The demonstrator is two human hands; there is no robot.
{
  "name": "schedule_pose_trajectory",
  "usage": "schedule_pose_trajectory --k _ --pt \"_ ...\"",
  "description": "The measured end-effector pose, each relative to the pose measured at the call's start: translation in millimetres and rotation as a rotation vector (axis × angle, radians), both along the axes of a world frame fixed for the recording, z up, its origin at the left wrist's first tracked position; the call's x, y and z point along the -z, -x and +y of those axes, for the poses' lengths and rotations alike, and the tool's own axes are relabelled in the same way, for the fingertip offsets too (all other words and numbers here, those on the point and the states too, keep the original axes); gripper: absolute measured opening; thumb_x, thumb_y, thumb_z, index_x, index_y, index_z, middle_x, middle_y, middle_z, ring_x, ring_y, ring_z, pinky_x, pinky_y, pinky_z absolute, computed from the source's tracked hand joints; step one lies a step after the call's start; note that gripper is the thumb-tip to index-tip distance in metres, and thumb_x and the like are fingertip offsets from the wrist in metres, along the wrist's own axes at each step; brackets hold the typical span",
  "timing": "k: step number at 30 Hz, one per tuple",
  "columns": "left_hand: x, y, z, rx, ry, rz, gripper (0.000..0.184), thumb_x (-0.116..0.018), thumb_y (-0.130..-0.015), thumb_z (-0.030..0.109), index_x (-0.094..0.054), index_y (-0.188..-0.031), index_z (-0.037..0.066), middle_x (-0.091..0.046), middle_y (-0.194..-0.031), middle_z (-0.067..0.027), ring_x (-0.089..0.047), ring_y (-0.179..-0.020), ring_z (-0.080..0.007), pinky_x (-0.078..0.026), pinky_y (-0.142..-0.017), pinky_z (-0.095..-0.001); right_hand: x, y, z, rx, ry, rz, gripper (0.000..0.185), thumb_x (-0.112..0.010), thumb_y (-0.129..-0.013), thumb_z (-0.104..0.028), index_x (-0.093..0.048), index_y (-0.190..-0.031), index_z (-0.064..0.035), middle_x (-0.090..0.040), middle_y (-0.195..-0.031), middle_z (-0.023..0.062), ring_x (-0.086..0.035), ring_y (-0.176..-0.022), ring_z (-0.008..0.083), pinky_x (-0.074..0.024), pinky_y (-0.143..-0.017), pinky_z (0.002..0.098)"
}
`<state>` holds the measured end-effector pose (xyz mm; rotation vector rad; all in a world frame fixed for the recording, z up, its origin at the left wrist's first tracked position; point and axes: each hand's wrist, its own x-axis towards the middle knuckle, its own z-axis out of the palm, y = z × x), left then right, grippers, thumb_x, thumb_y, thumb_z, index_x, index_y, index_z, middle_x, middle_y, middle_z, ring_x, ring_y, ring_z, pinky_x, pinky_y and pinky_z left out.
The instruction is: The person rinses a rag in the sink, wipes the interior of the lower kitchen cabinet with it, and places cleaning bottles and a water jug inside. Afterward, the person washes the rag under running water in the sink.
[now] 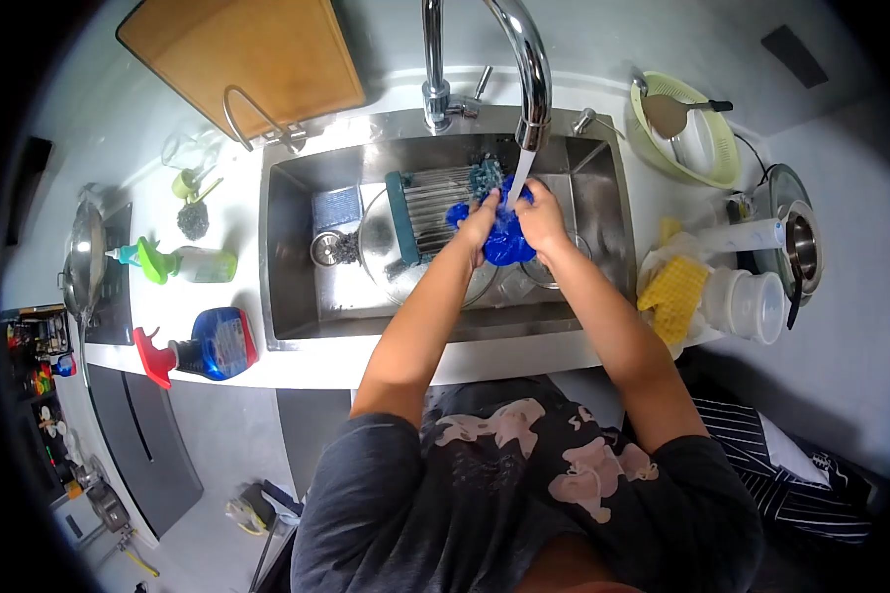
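Blue pliable item (505,240), one: crumpled, bunched between the two hands and hanging slightly below them, under the running water of the curved chrome faucet (534,109); whether cloth or rubber, cannot tell.

Left hand (479,219): narrow, gripping the item's left part. Right hand (541,215): curled on its upper right part, beside the water stream; exact finger placement partly hidden.

Stainless steel sink (292,296), one: beneath both hands. Within it, a slatted rack with teal ends (435,203), just left of the item; farther left, a blue patterned pad (337,209) and a round drain strainer (326,249).

Counter, right: yellow textured cloth (674,296). Counter, left: blue spray bottle with red trigger (220,344), lying down.
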<state>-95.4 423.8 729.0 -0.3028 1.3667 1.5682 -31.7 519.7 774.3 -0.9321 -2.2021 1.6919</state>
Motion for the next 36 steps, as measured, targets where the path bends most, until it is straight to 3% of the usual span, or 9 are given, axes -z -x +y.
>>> schedule_pose_trajectory --k 3,7,11,20,26,28,29,34,36 --pt "-37.6 -4.5 -8.8 0.208 -0.287 -0.097 0.095 -0.032 -0.076 0.075 -0.017 -0.141 0.007 -0.024 -0.143 -0.0143 -0.021 -0.133 -0.0256 -0.011 -0.108 -0.0376 -20.3 -6.8 -5.5 -0.203 -0.18 0.023 0.025 -0.051 -0.079 -0.003 -0.057 -0.103 -0.0011 -0.062 -0.085 0.0091 -0.057 -0.076 0.0133 -0.045 -0.07 0.0271" --pt "-46.5 -4.9 -18.0 -0.028 -0.428 -0.237 0.051 -0.053 -0.08 0.054 -0.058 -0.101 0.008 -0.061 -0.097 -0.012 -0.059 -0.088 -0.0243 -0.047 -0.083 -0.0378 -24.9 -32.9 -23.7 -0.51 -0.375 0.112 0.037 -0.057 -0.073 -0.012 -0.056 -0.108 -0.0014 -0.054 -0.115 0.0201 -0.052 -0.106 0.0349 -0.0413 -0.09 0.0365" --pt "-46.6 -2.9 -25.5 -0.086 -0.311 -0.17 0.024 -0.048 -0.085 0.022 -0.055 -0.1 0.005 -0.062 -0.091 -0.0099 -0.061 -0.081 -0.0221 -0.05 -0.075 -0.0366 -19.4 -48.9 3.3 -0.356 -0.155 0.108 0.041 -0.056 -0.073 -0.004 -0.054 -0.114 -0.0072 -0.057 -0.109 0.0148 -0.057 -0.092 0.0256 -0.0451 -0.082 0.0334" --pt "-88.1 14.7 -25.4 0.117 -0.067 0.143 0.02 -0.052 -0.078 0.011 -0.058 -0.093 0.001 -0.062 -0.084 -0.009 -0.06 -0.072 -0.0202 -0.051 -0.07 -0.0337 30.6 -25.3 38.5 -0.37 0.091 -0.002 0.024 -0.059 -0.078 -0.011 -0.059 -0.1 0.0001 -0.061 -0.101 0.0091 -0.056 -0.088 0.0164 -0.042 -0.079 0.027" --pt "8.3 20.0 -51.7 0.083 0.173 0.506 0.022 -0.06 -0.08 0.019 -0.062 -0.092 0.0 -0.062 -0.079 -0.0032 -0.057 -0.07 -0.0129 -0.045 -0.066 -0.0245 -36.3 -25.9 5.9 -0.205 0.545 0.198 0.009 -0.056 -0.084 -0.012 -0.055 -0.089 -0.0049 -0.056 -0.078 -0.0011 -0.051 -0.07 0.0063 -0.0418 -0.063 0.0216" --pt "21.5 -5.5 -31.8 -0.059 0.177 0.164 0.051 -0.056 -0.082 0.047 -0.051 -0.118 0.011 -0.056 -0.112 -0.01 -0.051 -0.106 -0.0267 -0.039 -0.086 -0.0518 -49.8 -24.7 -5.6 -0.069 0.713 0.288 0.009 -0.057 -0.083 -0.012 -0.055 -0.09 -0.0056 -0.056 -0.079 -0.0013 -0.051 -0.069 0.0062 -0.0419 -0.063 0.0214" --pt "9.1 -16.8 -15.8 -0.028 0.005 -0.236 0.064 -0.045 -0.081 0.06 -0.043 -0.127 0.016 -0.047 -0.125 -0.0104 -0.043 -0.115 -0.0338 -0.031 -0.087 -0.065 -53.0 -25.0 -10.3 -0.03 0.68 0.291 0.008 -0.056 -0.084 -0.012 -0.055 -0.091 -0.0077 -0.055 -0.08 -0.0016 -0.051 -0.07 0.0063 -0.042 -0.064 0.0211" --pt "14.6 -12.9 20.0 -0.101 -0.642 -0.546 0.054 -0.033 -0.086 0.057 -0.053 -0.106 0.011 -0.059 -0.103 -0.0119 -0.057 -0.095 -0.0278 -0.045 -0.087 -0.0414 -33.0 -41.5 -17.9 -0.267 -0.486 0.408 0.024 -0.067 -0.073 -0.01 -0.054 -0.088 0.0031 -0.041 -0.116 0.015 -0.047 -0.099 0.0242 -0.0389 -0.086 0.0332" --pt "37.3 -0.5 28.5 -0.009 -1.009 -0.521 0.051 -0.037 -0.086 0.058 -0.055 -0.089 0.01 -0.058 -0.088 -0.0109 -0.056 -0.084 -0.0266 -0.046 -0.077 -0.0403 -52.9 -42.0 -40.4 -0.312 -0.439 0.376 0.024 -0.069 -0.072 -0.013 -0.055 -0.086 0.0021 -0.041 -0.119 0.0186 -0.044 -0.107 0.0322 -0.0344 -0.093 0.0373"
